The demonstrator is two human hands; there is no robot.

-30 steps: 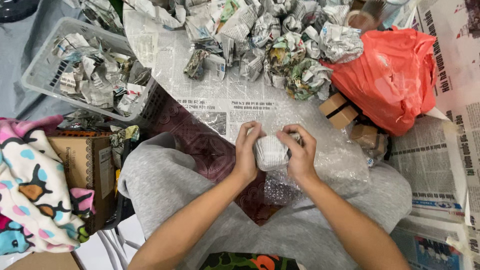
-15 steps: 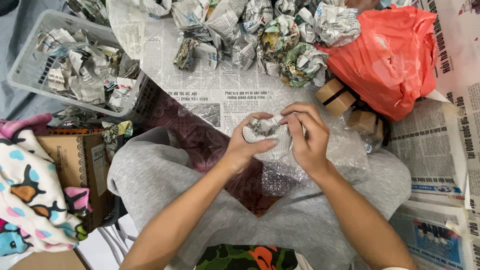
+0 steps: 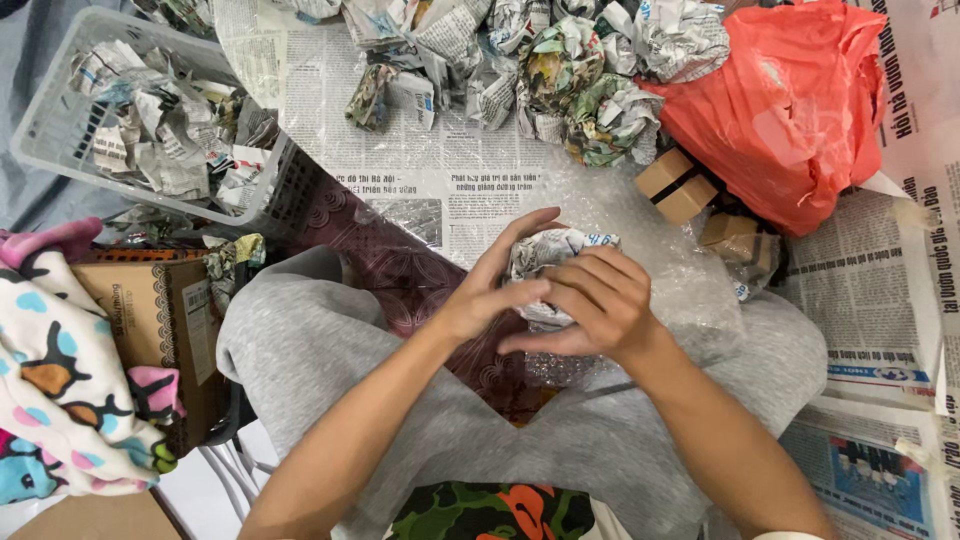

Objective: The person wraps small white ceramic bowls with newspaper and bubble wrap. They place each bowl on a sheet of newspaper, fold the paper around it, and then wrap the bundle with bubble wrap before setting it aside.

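A crumpled newspaper bundle (image 3: pixel 548 262) is held between both hands above the lap of a seated person in grey trousers (image 3: pixel 330 350). The left hand (image 3: pixel 490 285) is pressed against the bundle's near-left side, with its fingers stretched up and over the paper. The right hand (image 3: pixel 590 305) is wrapped around the bundle from the other side, its fingers curled across the front so that much of the bundle is covered. What lies inside the paper cannot be told.

Just beyond the bundle, a sheet of clear bubble wrap (image 3: pixel 680 280) is spread over the right knee and over a flat newspaper sheet (image 3: pixel 440 150) laid on the floor. Farther from the bundle, at the top of the view, a heap of wrapped newspaper balls (image 3: pixel 560 70) is piled on that sheet. To the right of the heap, an orange plastic bag (image 3: pixel 800 110) is seen, and small cardboard boxes (image 3: pixel 678 185) lie between the bag and the bundle. Well to the left of the bundle, a white plastic basket (image 3: pixel 60 120) filled with crumpled newspaper is set, and below it a brown cardboard box (image 3: pixel 150 310) stands beside a patterned cloth (image 3: pixel 60 390). More newspaper pages (image 3: pixel 870 300) are spread to the right of the bundle.
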